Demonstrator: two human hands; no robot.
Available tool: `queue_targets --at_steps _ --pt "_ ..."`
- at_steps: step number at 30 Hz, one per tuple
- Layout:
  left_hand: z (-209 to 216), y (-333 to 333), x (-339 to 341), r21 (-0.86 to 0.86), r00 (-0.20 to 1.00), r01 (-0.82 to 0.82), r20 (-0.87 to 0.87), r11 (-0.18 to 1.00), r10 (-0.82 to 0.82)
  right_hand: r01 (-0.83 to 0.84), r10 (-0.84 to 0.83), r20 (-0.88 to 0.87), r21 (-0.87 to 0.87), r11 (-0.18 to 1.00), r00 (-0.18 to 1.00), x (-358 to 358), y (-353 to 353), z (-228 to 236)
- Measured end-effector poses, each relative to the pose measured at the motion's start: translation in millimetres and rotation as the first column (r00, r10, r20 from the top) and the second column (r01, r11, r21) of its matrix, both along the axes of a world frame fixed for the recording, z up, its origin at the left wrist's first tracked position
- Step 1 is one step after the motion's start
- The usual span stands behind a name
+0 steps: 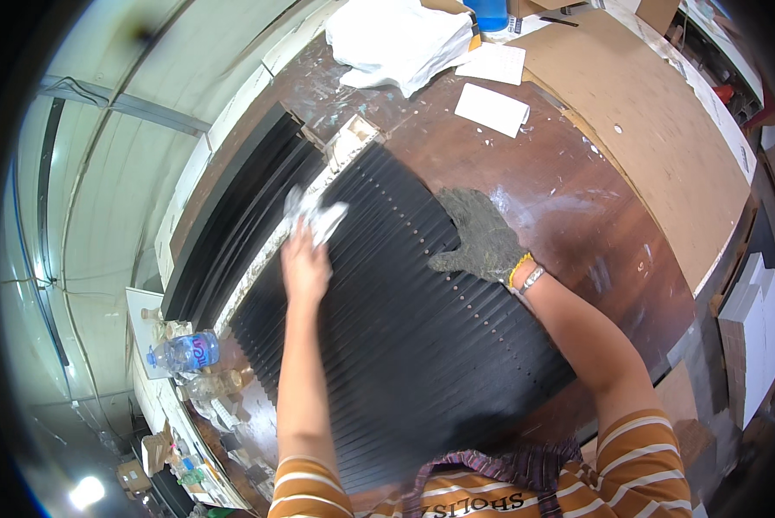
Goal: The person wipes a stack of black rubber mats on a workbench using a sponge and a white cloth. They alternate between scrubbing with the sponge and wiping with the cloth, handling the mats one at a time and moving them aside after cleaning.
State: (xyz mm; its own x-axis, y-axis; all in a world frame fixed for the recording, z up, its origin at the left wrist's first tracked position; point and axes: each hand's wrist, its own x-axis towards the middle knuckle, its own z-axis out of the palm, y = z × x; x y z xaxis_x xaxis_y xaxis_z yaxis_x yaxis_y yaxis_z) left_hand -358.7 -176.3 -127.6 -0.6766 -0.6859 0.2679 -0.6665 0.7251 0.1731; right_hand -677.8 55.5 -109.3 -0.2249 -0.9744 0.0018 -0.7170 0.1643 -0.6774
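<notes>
A row of long black strips [379, 337] lies side by side on the brown table, with small pale dots along their right part. My bare left hand [305, 263], smeared by motion, is closed on a crumpled white cloth [322, 223] at the strips' far left ends. In a dark grey knit glove with a yellow cuff, my right hand [480, 237] lies flat with fingers apart on the right ends of the strips. A whitish, paint-spattered bar [346, 148] runs along the left ends. Beyond it is a stack of black lengths [232, 220].
Clear plastic bottles, one with a blue label [189, 352], stand at the left. A white bag [400, 43] and white papers [493, 110] lie at the far side of the table [569, 198]. Brown board [638, 129] covers the right side; white panels [748, 345] stand beyond.
</notes>
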Motion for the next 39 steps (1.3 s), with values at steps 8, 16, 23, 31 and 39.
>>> queue_targets --at_steps 8,16,23,31,39 --pt "62.4 11.4 8.7 0.125 0.933 -0.253 -0.232 0.959 0.277 0.044 -0.044 0.010 -0.015 0.999 0.999 5.2 2.9 -3.1" --pt "30.2 15.5 -110.9 0.098 0.983 -0.073 0.176 0.993 0.055 0.011 -0.015 -0.051 -0.087 0.996 0.999 0.1 -3.7 -1.1" --pt "7.4 -7.8 202.2 0.109 0.939 -0.296 -0.150 0.949 0.310 -0.012 0.013 0.091 -0.015 1.000 0.996 -3.5 -7.2 7.8" --pt "-2.2 8.0 330.0 0.686 0.166 -0.505 -0.518 0.524 0.839 -0.076 0.078 0.031 -0.057 0.995 0.997 0.0 -138.9 37.7" --pt "82.1 22.6 189.7 0.359 0.487 -0.735 -0.310 0.575 0.816 -0.086 0.072 -0.393 -0.018 0.996 0.917 26.7 -172.4 18.0"
